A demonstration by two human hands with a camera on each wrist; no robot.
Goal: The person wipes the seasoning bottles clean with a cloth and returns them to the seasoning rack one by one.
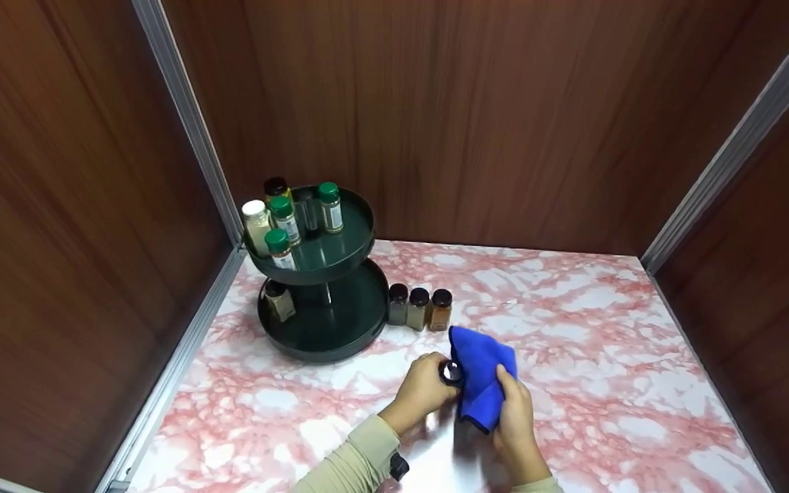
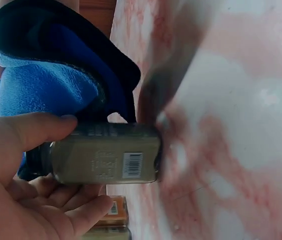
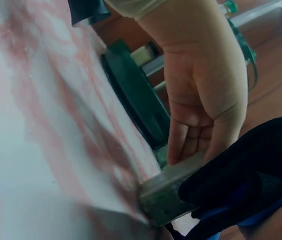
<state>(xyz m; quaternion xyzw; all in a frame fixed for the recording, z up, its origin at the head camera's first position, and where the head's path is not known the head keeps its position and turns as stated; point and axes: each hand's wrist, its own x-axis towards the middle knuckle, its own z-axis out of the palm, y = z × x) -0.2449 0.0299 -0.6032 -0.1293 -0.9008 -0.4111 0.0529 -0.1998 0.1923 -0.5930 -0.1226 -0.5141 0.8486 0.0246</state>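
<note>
My left hand (image 1: 424,387) grips a spice jar (image 2: 98,162) with a dark cap, its thumb on one side and fingers on the other. The jar stands upright close over the marbled surface, and its barcode label shows in the left wrist view. In my right hand (image 1: 516,412) is a blue cloth (image 1: 483,373) with a black edge, pinched between thumb and fingers. The folded cloth lies right beside the jar and overlaps part of it in the right wrist view. Most of the right hand's fingers are hidden behind the cloth.
A dark green two-tier rack (image 1: 322,352) stands to the left, with several bottles on top and one jar (image 1: 279,303) below. Beside it are three dark-capped jars: one grey (image 1: 398,309), one beige (image 1: 418,315), one orange-brown (image 1: 440,316). Wood-look panels (image 1: 435,123) enclose the table.
</note>
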